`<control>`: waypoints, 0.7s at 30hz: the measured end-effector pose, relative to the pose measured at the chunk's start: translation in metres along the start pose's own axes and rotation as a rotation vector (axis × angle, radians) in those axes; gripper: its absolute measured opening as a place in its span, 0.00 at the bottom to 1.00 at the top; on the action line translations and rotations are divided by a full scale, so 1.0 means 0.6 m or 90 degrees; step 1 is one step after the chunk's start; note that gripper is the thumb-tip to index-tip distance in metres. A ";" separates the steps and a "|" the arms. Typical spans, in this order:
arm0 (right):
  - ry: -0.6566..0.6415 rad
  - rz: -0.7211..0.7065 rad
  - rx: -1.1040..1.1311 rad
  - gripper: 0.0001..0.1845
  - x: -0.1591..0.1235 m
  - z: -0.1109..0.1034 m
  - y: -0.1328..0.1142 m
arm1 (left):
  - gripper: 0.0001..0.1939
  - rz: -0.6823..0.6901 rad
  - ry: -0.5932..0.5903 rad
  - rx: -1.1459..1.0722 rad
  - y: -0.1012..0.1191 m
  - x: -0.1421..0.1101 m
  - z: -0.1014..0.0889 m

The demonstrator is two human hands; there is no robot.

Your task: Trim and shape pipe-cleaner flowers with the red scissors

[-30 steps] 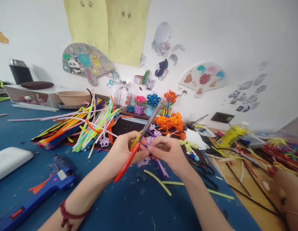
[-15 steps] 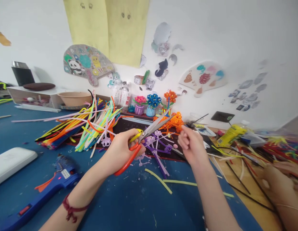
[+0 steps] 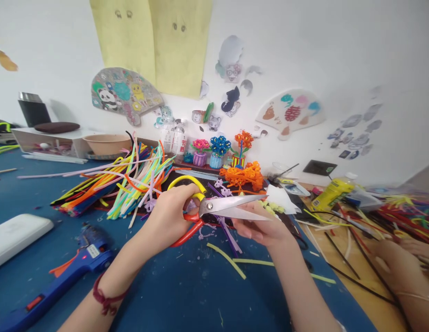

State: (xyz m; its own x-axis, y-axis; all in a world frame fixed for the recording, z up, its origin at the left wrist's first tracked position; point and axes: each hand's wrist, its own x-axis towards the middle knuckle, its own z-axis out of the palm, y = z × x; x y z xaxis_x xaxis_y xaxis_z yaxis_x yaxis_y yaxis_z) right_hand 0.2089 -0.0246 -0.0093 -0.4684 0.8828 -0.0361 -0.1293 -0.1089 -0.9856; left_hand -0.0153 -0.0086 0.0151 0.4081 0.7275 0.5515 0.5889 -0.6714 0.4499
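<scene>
My left hand (image 3: 173, 214) is closed around scissors (image 3: 231, 207) with one red and one yellow handle loop. The blades point right and stand slightly apart. Just under and behind them is my right hand (image 3: 261, 230), palm turned up, fingers loosely stretched to the left and partly covered by the blades. I see nothing held in it. Purple and lilac chenille-stem pieces (image 3: 230, 237) lie behind and below the scissors. Pale yellow-green strips (image 3: 228, 260) rest on the blue mat (image 3: 187, 295) in front, and a pale yellow-green fluffy cluster (image 3: 274, 206) lies beyond my right hand.
A blue glue gun (image 3: 72, 272) and a white case (image 3: 20, 237) lie at left. Chenille stems (image 3: 131, 180) are heaped behind them. Orange flowers (image 3: 244, 176), small potted flowers (image 3: 219, 150) and a yellow bottle (image 3: 334, 191) stand toward the wall. Another person's hand (image 3: 396, 263) is at right.
The scissors have turned from pointing up and away to pointing right, their blades further apart. My right hand has come down and left, turning palm up beneath the blades.
</scene>
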 end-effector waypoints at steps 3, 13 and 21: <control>0.011 0.012 -0.051 0.16 -0.003 0.006 -0.008 | 0.07 -0.024 0.029 -0.024 -0.001 -0.002 -0.001; 0.079 -0.109 -0.226 0.15 0.004 0.051 -0.010 | 0.12 -0.200 0.141 -0.326 -0.005 -0.009 0.013; 0.102 -0.164 -0.343 0.15 0.018 0.069 0.009 | 0.14 -0.258 0.103 -0.505 0.007 -0.004 0.016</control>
State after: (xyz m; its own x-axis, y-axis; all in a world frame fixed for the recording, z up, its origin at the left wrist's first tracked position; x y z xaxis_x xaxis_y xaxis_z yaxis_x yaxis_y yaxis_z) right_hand 0.1669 -0.0347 -0.0085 -0.3383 0.9122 0.2312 0.2589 0.3265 -0.9091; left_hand -0.0075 -0.0118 0.0090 0.1358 0.9410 0.3099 -0.0118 -0.3112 0.9503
